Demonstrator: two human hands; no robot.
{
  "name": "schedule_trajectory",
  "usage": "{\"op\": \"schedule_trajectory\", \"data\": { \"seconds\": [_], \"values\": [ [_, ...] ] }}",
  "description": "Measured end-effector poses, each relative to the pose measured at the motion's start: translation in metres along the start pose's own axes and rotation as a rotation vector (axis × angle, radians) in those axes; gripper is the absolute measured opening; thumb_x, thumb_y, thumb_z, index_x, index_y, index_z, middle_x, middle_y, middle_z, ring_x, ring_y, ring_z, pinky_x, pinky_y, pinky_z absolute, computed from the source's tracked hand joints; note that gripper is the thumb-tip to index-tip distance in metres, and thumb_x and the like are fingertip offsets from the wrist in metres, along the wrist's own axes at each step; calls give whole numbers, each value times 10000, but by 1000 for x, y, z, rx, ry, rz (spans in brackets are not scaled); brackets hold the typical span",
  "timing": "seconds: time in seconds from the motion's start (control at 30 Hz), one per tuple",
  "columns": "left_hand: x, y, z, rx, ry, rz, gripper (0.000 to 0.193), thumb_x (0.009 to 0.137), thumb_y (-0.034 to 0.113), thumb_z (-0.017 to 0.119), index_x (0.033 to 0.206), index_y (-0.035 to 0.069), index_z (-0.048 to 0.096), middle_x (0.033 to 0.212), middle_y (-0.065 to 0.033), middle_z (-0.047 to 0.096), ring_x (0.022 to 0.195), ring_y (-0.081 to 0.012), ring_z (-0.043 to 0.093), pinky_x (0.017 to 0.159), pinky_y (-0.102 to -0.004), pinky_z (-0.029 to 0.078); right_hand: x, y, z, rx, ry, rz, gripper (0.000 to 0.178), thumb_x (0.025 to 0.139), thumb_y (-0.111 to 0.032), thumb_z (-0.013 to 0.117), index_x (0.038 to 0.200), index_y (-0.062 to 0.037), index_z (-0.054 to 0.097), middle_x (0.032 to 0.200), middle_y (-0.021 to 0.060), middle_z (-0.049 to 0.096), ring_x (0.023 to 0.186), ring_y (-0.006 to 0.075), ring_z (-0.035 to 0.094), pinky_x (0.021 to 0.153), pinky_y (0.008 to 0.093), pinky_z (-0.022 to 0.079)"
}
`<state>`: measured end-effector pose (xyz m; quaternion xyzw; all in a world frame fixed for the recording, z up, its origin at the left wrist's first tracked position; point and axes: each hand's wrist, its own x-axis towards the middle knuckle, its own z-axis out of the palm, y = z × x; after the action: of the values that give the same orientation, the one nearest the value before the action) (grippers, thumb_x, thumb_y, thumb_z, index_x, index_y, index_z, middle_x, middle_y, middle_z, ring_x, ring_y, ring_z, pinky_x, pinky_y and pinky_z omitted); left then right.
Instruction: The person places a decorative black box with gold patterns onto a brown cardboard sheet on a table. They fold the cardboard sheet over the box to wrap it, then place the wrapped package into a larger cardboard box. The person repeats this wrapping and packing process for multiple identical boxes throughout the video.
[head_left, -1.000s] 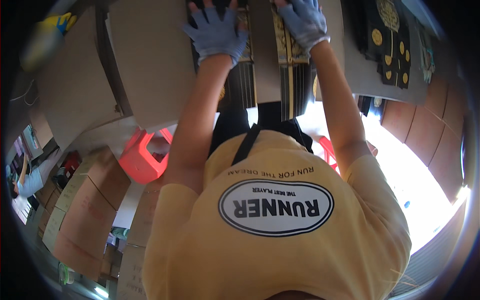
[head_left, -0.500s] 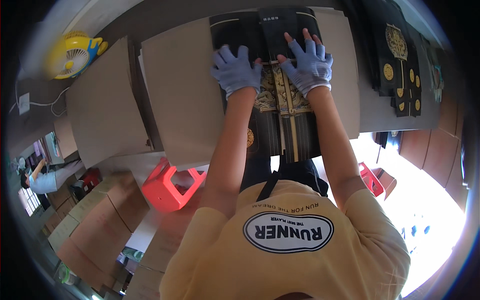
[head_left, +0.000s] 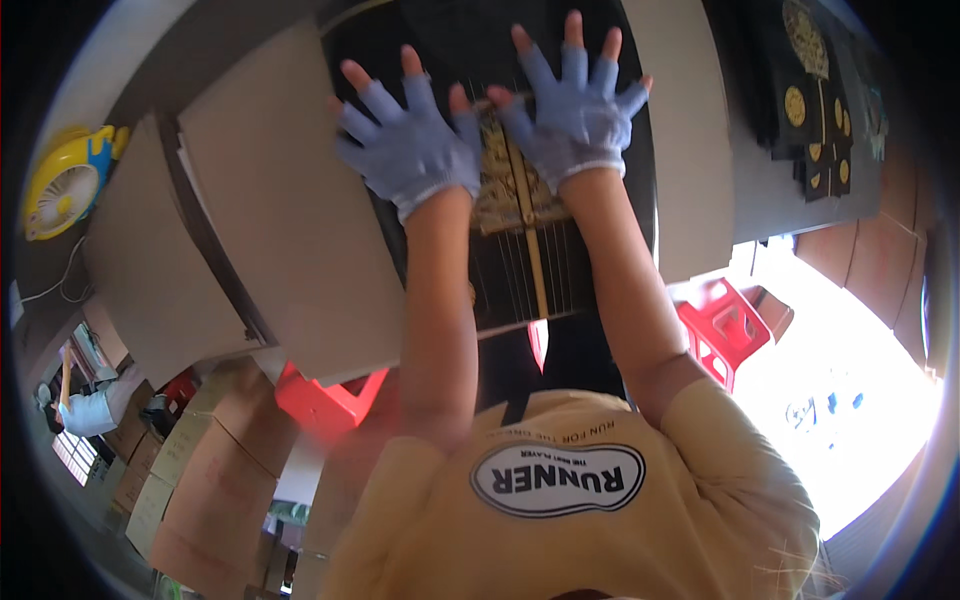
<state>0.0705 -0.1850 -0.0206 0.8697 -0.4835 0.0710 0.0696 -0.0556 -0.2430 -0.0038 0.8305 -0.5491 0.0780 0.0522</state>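
"Change noted?"
"The black printed sheet [head_left: 505, 280] showed a wide gap a second ago; its halves now meet near the gold strip [head_left: 537, 270], so it appears folded closed."
"Grip?"
"None. Left hand [head_left: 420, 152] and right hand [head_left: 577, 125] lie flat on it, fingers splayed wider. Sheet rests on cardboard [head_left: 285, 190]."

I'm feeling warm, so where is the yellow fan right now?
In the head view, the yellow fan is near the left edge, beside the leftmost brown board and well left of the gloved left hand.
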Motion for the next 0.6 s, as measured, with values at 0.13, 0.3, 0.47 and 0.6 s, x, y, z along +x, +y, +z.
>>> {"op": "schedule_trajectory", "data": {
  "seconds": [0.13, 0.3, 0.47, 0.6],
  "values": [
    [2, 1, -4, -33, 25, -22, 553, 898, 478, 496, 1403, 255, 475, 1518, -198, 303, 1326, -459, 318, 1025, -586, 289, 0, -3, 2, 24, 6, -27, 656, 869, -558, 507, 1450, -276, 395, 1541, 173, 258, 1414, 458, 171, 1040, 737, 143],
    [2, 14, -8, 199, 79, -11, 562, 887, 477, 523, 1400, 253, 478, 1490, -170, 360, 1241, -382, 431, 1023, -493, 361, 0, 1, 11, -55, 52, -9, 639, 881, -562, 495, 1446, -278, 403, 1538, 173, 265, 1413, 457, 187, 1042, 736, 149],
    [1, 3, 4, 143, 127, 49, 539, 882, 448, 537, 1376, 234, 510, 1473, -183, 380, 1241, -402, 426, 1039, -509, 340, -2, -2, 1, -11, -11, -30, 624, 877, -540, 506, 1437, -279, 419, 1526, 176, 293, 1413, 453, 196, 1045, 739, 144],
    [-2, 5, -6, 133, 93, 62, 536, 884, 433, 537, 1375, 219, 512, 1465, -188, 391, 1243, -418, 422, 1055, -520, 322, -3, -1, -2, 3, -42, -38, 616, 873, -526, 513, 1431, -278, 430, 1513, 180, 317, 1408, 455, 209, 1043, 741, 141]
  ]
}}
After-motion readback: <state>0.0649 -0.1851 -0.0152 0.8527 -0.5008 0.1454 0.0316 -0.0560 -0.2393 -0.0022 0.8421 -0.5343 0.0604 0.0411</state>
